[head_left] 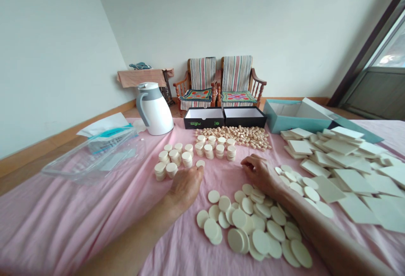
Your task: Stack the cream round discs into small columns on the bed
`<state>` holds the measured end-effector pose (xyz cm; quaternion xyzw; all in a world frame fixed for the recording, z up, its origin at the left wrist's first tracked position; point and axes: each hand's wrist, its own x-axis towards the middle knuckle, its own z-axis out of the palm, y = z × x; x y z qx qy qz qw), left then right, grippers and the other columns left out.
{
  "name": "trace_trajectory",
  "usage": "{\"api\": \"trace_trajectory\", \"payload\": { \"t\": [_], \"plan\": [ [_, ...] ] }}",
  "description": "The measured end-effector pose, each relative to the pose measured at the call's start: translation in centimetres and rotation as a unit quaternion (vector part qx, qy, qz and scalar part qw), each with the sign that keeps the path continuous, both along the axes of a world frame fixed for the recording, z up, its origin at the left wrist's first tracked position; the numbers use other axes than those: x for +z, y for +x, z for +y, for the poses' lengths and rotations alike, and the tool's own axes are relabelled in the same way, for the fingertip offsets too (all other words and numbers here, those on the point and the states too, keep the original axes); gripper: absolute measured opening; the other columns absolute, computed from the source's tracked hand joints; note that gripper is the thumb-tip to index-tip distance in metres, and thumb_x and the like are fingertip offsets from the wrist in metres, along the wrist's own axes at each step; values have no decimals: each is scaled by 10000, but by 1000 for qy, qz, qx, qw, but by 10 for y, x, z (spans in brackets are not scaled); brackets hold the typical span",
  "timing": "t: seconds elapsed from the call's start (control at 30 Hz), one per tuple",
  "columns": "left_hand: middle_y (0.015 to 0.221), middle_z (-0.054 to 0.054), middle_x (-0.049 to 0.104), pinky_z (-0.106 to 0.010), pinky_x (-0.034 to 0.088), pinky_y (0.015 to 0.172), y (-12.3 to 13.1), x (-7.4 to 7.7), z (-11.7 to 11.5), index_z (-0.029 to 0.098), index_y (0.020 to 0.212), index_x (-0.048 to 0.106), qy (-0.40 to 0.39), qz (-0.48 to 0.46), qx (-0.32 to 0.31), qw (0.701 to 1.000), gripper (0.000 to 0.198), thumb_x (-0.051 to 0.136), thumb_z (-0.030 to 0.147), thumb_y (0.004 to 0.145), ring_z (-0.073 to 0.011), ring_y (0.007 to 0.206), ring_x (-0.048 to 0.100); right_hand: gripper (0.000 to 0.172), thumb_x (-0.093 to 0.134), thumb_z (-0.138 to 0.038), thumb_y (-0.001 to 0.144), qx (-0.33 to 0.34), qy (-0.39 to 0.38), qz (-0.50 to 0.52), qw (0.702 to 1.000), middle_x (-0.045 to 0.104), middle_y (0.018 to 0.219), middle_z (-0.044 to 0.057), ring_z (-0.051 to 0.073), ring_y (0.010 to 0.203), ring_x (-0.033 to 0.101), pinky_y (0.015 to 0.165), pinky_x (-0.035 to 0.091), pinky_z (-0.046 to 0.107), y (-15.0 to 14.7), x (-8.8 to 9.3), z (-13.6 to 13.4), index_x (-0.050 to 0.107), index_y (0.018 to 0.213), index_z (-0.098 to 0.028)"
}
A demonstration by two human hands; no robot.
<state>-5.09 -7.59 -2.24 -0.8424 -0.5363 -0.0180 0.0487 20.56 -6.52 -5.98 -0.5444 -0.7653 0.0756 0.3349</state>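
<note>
My left hand (pixel 187 184) is closed, its thumb and fingers at a pale round disc (pixel 200 163) that shows just past the fingertips. Whether more discs sit under this one is hidden by the hand. To its left and beyond it stand several short stacks of discs (pixel 171 169) in rows. My right hand (pixel 260 174) is over the cloth to the right, fingers loosely bent and nothing visible in them. Below its wrist spreads a loose pile of round discs (pixel 260 241). Smaller loose discs (pixel 296 188) lie right of that wrist.
Beyond the stacks lies a heap of small wooden pieces (pixel 234 134), with two black boxes (pixel 204 122) behind. A teal box (pixel 297 122) and many square pale tiles (pixel 354 181) fill the right. At left are a white jug (pixel 160 113) and a clear plastic tray (pixel 76 160).
</note>
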Motion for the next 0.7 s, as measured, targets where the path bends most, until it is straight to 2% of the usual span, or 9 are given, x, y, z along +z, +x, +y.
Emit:
{"api": "trace_trajectory", "payload": {
  "t": [0.13, 0.23, 0.33, 0.4, 0.43, 0.5, 0.57, 0.7],
  "plan": [
    [739, -88, 641, -279, 380, 563, -1, -3, 6, 132, 915, 582, -7, -13, 11, 1000, 313, 273, 181, 927, -190, 652, 595, 163, 471, -146, 783, -3, -5, -7, 1000, 580, 734, 25, 127, 632, 528, 605, 397, 245, 1, -1, 1, 630, 799, -177],
    [712, -69, 625, -275, 380, 581, -3, -2, 7, 140, 858, 592, -18, -65, 3, 998, 285, 312, 163, 905, -172, 641, 574, 159, 474, -149, 783, 0, -5, -5, 1000, 581, 746, 27, 127, 641, 530, 612, 400, 246, 1, 1, 0, 630, 805, -171],
    [754, -47, 618, -256, 397, 643, -7, 5, 4, 154, 809, 616, -33, -156, -55, 986, 226, 399, 176, 869, -150, 700, 565, 164, 472, -151, 784, 1, -7, -5, 1000, 585, 756, 28, 128, 655, 534, 620, 400, 247, 0, 3, -1, 632, 814, -168],
    [821, -31, 616, -235, 405, 653, -10, 12, 1, 170, 852, 641, -87, -204, -117, 968, 148, 505, 220, 821, -133, 714, 557, 165, 472, -152, 782, -2, -9, -6, 1000, 585, 755, 27, 128, 655, 535, 620, 400, 248, 0, 4, -1, 633, 811, -169],
    [857, -24, 613, -228, 409, 649, -12, 16, 0, 181, 892, 647, -121, -216, -148, 957, 149, 567, 243, 783, -127, 716, 553, 164, 473, -153, 780, -3, -10, -6, 1000, 585, 755, 27, 128, 654, 535, 619, 400, 247, 0, 3, -1, 634, 809, -170],
    [923, -13, 602, -220, 417, 651, -13, 22, -4, 206, 974, 641, -178, -222, -200, 938, 272, 661, 256, 707, -124, 735, 547, 164, 474, -155, 778, -4, -12, -8, 1000, 586, 760, 27, 129, 658, 536, 619, 400, 248, -1, 3, -1, 633, 815, -171],
    [949, -9, 589, -216, 420, 650, -13, 25, -7, 224, 1009, 633, -204, -219, -226, 927, 321, 680, 233, 691, -119, 740, 538, 165, 474, -155, 776, -3, -13, -9, 1000, 587, 767, 28, 130, 662, 538, 620, 401, 248, 0, 1, 0, 631, 823, -171],
    [916, -13, 572, -217, 418, 644, -8, 24, -12, 237, 1029, 637, -207, -219, -236, 924, 312, 649, 184, 722, -115, 715, 524, 171, 470, -148, 770, 0, -15, -8, 1000, 588, 770, 29, 130, 657, 537, 617, 404, 249, 0, -1, 1, 628, 830, -173]
  ]
}}
